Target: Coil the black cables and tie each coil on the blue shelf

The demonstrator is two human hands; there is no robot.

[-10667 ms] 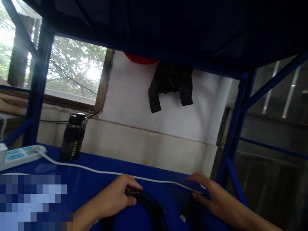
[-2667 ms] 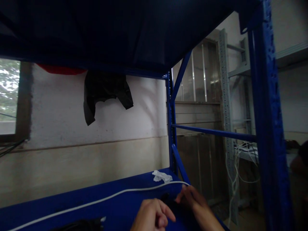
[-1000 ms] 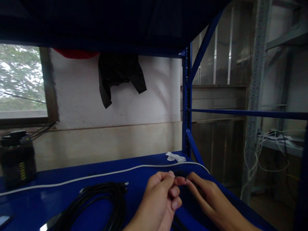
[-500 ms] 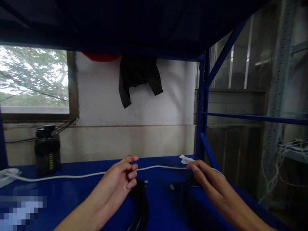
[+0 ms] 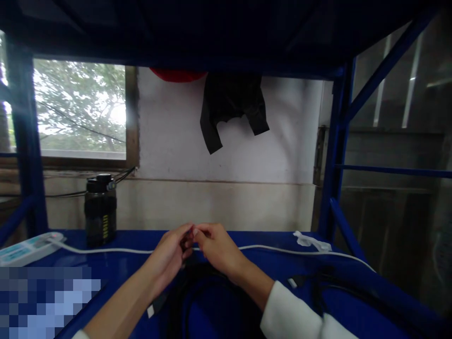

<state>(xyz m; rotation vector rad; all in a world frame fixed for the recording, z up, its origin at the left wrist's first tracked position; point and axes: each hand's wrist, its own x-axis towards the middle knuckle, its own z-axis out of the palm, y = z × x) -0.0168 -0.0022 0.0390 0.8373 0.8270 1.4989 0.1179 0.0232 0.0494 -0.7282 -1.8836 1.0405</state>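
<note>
My left hand (image 5: 172, 250) and my right hand (image 5: 216, 247) meet at the fingertips above the blue shelf, near its middle. Both have curled, pinched fingers; whatever lies between them is too small or hidden to make out. Behind and below them a white cable (image 5: 275, 249) runs across the shelf. A coiled black cable (image 5: 187, 287) lies under my hands, with a connector (image 5: 151, 310) below my left wrist. Another black cable (image 5: 353, 287) with a connector (image 5: 292, 282) rests to the right.
A dark bottle (image 5: 100, 212) stands at the back left beside a white power strip (image 5: 31, 248). Crumpled white plastic (image 5: 310, 241) lies at the back right. Blue posts (image 5: 337, 155) flank the shelf, and a black garment (image 5: 233, 103) hangs behind. The lower left is pixelated.
My right hand has moved left from the crumpled plastic to meet my left hand. The view has shifted, showing more of the left side and the power strip.
</note>
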